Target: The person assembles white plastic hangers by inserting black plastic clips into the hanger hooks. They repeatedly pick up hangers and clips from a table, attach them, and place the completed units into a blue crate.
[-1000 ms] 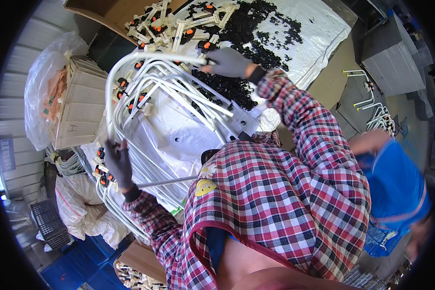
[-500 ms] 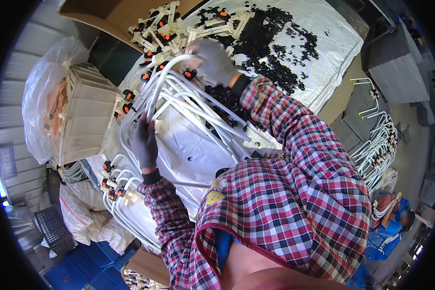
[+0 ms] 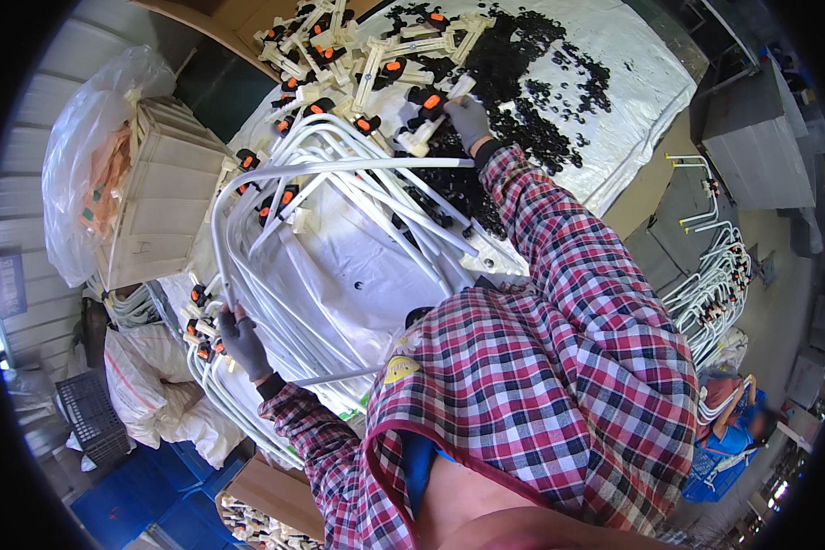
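Note:
My left hand (image 3: 242,343), in a grey glove, is closed around the lower part of a bent white tube (image 3: 316,168). The tube curves up and over to the right, above a pile of similar tubes (image 3: 390,197). At the far side my right hand (image 3: 468,120), also gloved, grips the end of a cream plastic bracket (image 3: 422,133) that carries a black and orange clamp (image 3: 431,103). The bracket lies tilted beside the heap of small black parts (image 3: 504,69). My fingers partly hide its upper end.
More cream brackets (image 3: 316,41) are heaped at the back by a cardboard box (image 3: 225,23). A plastic-lined crate (image 3: 160,197) stands left. Tubes with clamps (image 3: 220,390) lie at the near left. At right, more tubes (image 3: 720,275) rest near a seated person (image 3: 738,426).
My left hand has moved down and left with one tube, lifting it off the pile. My right hand has shifted right and now holds a cream bracket.

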`<control>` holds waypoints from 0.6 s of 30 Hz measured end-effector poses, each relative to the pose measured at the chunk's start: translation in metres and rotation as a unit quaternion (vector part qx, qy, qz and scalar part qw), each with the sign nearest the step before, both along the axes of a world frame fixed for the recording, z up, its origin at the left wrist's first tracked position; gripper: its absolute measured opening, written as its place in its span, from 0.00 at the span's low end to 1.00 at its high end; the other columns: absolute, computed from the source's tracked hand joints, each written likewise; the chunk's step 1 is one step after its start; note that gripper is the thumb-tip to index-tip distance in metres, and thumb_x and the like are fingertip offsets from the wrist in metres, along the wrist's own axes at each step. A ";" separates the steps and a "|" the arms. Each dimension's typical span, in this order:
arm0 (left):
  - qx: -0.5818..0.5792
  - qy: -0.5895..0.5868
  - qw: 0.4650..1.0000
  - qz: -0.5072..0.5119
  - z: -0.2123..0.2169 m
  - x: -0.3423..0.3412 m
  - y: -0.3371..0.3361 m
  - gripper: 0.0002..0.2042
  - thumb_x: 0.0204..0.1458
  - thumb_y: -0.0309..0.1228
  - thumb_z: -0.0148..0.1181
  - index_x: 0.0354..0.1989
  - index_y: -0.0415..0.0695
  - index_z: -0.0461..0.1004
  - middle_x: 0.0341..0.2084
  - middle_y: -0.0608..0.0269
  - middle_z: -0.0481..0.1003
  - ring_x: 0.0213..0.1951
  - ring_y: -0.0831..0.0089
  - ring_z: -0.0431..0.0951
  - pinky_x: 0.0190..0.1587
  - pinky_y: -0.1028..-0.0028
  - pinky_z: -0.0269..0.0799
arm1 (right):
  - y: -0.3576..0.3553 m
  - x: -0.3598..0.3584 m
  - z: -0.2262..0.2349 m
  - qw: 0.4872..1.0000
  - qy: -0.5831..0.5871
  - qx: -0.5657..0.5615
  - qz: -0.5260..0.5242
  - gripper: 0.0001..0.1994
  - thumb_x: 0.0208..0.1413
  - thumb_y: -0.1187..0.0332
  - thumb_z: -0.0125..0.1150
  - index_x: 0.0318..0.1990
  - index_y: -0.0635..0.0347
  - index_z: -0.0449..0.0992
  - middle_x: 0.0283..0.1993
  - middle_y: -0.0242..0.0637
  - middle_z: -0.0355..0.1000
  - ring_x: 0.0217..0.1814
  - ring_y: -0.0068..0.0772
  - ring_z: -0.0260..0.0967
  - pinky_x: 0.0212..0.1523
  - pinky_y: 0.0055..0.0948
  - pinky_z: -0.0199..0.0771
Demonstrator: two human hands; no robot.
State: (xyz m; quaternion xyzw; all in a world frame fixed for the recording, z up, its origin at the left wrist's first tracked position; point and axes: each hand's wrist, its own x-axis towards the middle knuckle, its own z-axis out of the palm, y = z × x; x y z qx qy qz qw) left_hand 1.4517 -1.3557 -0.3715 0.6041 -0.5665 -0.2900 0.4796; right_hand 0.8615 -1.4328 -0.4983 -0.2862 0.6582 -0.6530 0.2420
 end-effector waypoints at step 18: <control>-0.009 -0.016 0.999 -0.040 0.025 -0.006 -0.038 0.09 0.64 0.34 0.55 0.40 0.40 0.75 0.20 0.75 0.65 0.22 0.86 0.62 0.26 0.83 0.58 | 0.068 0.018 -0.039 0.839 -0.485 -0.237 0.074 0.16 0.63 0.71 0.47 0.56 0.66 0.69 0.52 0.39 0.71 0.55 0.33 0.69 0.61 0.29 0.68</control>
